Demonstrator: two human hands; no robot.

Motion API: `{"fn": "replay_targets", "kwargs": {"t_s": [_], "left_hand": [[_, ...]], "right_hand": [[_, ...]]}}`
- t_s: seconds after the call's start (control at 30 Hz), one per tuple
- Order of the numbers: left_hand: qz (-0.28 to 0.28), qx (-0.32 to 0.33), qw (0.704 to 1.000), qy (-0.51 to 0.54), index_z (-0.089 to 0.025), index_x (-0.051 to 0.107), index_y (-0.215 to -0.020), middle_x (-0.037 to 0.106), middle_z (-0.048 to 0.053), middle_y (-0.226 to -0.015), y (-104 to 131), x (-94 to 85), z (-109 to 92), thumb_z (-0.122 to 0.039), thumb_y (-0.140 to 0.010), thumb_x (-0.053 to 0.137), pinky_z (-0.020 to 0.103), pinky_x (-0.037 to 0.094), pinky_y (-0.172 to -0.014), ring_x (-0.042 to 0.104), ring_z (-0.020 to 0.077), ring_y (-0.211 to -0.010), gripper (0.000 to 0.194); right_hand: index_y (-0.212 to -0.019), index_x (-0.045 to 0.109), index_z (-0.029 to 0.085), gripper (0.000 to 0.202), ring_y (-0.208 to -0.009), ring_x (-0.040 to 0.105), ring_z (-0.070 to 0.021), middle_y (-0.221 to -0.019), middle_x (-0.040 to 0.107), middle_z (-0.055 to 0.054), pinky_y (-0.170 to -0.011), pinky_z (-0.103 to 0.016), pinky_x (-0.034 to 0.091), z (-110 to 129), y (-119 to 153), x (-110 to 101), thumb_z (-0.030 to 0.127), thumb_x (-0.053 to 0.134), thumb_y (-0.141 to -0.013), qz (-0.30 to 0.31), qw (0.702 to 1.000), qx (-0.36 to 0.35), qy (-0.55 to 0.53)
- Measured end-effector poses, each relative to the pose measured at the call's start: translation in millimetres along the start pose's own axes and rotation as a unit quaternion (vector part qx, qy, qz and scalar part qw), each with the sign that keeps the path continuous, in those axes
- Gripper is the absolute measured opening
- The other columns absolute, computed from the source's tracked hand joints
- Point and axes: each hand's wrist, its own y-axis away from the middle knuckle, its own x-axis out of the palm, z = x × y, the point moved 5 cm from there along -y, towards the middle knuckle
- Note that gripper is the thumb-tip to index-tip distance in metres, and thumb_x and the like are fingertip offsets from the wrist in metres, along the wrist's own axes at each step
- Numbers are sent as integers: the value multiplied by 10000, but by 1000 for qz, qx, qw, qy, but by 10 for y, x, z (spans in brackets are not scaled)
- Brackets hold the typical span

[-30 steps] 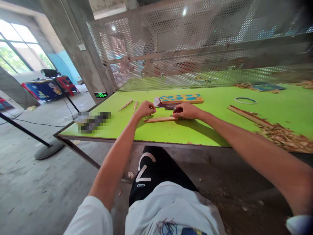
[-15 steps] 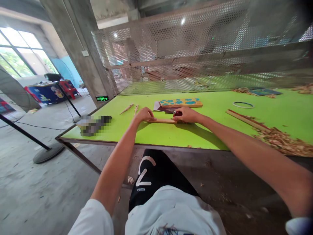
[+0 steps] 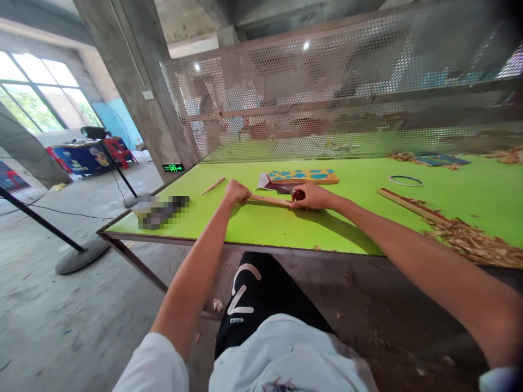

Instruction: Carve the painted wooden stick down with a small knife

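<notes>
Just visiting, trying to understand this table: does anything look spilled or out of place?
Yes: loose shavings are heaped on the right of the table, against a red-topped strip, and a pale scrap lies on the floor. They look odd because they seem scattered, not set down.

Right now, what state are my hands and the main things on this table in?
Wooden strip: left end held, right end hidden
Left hand: closed on the wooden strip
Right hand: curled around a dark red object
Dark red object: held, partly hidden
Patterned board: lying patterned side up
Pointed stick: lying down
Ring: lying flat
Shavings: loosely heaped
Red-edged strip: lying, one end among shavings
</notes>
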Motion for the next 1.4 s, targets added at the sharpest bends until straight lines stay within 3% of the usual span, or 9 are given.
{"fn": "replay_targets", "kwargs": {"t_s": [0.17, 0.37, 0.5, 0.63, 0.77, 0.87, 1.13, 1.23, 1.4], "left_hand": [[-116, -48, 986, 114, -147, 639, -703, 619, 29, -571, 24, -42, -103, -137, -582, 750, 324, 548, -625, 621, 147, -556, 165], [-216, 29, 959, 180, -144, 687, -944, 694, 56, -869, 95, -171, -329, -175, -658, 696, 254, 542, -735, 644, 116, -760, 287], [-250, 118, 931, 240, -146, 698, -916, 714, 56, -877, 167, -250, -498, -235, -697, 732, 260, 546, -806, 658, 118, -803, 239], [-224, 171, 923, 261, -160, 721, -875, 738, 49, -874, 223, -235, -637, -259, -718, 755, 281, 553, -872, 676, 125, -821, 189], [-159, 176, 936, 261, -160, 751, -905, 751, 55, -896, 211, -153, -686, -311, -722, 768, 285, 551, -863, 686, 137, -846, 238], [-140, 172, 937, 269, -160, 754, -890, 754, 54, -901, 192, -117, -682, -291, -711, 775, 282, 548, -862, 687, 135, -849, 223], [-119, 134, 896, 407, -171, 726, -861, 756, 52, -934, 214, -124, -693, -136, -768, 712, 278, 559, -912, 688, 108, -850, 100], [-101, 129, 905, 393, -181, 720, -886, 750, 55, -989, 256, -117, -742, -169, -811, 698, 288, 551, -945, 691, 114, -891, 78], [-26, 145, 914, 378, -188, 709, -924, 733, 74, -1041, 298, -64, -828, -343, -883, 667, 322, 555, -922, 693, 132, -885, 165]], "right_hand": [[-733, 542, 225, 424, -562, 556, -153, -629, 609, 9, -563, -286, 345, 32, -6, -14, 616, 705, -715, -12, 999, -13, 36], [-728, 519, 231, 400, -577, 532, -153, -655, 619, -8, -575, -291, 319, 105, -3, 7, 612, 609, -811, -14, 997, -46, 58], [-766, 530, 227, 322, -604, 532, -163, -681, 631, -20, -610, -296, 332, 146, 30, 12, 537, 571, -844, -30, 996, -66, 52], [-759, 563, 221, 338, -652, 518, -167, -713, 629, -24, -637, -297, 316, 176, 23, 31, 536, 521, -873, -55, 990, -100, 84], [-770, 572, 225, 364, -648, 497, -167, -715, 626, -27, -623, -299, 274, 159, -20, 72, 550, 478, -903, -63, 985, -105, 125], [-759, 566, 224, 346, -646, 488, -168, -747, 651, -45, -613, -303, 252, 154, -30, 85, 536, 500, -894, -67, 980, -104, 155], [-701, 534, 226, 327, -604, 468, -163, -684, 626, -36, -605, -313, 259, 191, 11, 92, 495, 515, -888, -61, 977, -110, 174], [-686, 515, 231, 337, -597, 454, -160, -672, 615, -32, -600, -312, 252, 198, 14, 91, 500, 519, -888, -59, 976, -112, 179], [-674, 496, 231, 346, -582, 445, -154, -656, 600, -24, -592, -310, 246, 185, 15, 84, 505, 540, -882, -68, 976, -112, 172]]}}
